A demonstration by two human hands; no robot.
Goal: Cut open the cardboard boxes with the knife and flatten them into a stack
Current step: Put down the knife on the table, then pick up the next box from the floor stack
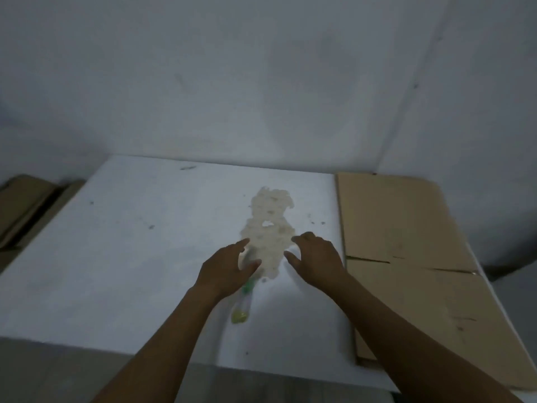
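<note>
Left hand [229,266] and right hand [316,257] mid-frame, fingers loosely spread, gripping nothing, blurred knife [244,303] partly hidden beneath left hand on table [116,257], flat cardboard [406,242] right, cropped, dim cardboard [20,205] far left, indistinct

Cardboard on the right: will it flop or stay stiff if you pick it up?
The cardboard lies flat and wide, so it is probably light yet awkward to lift. Its slits and fold lines suggest it would bend there.
</note>
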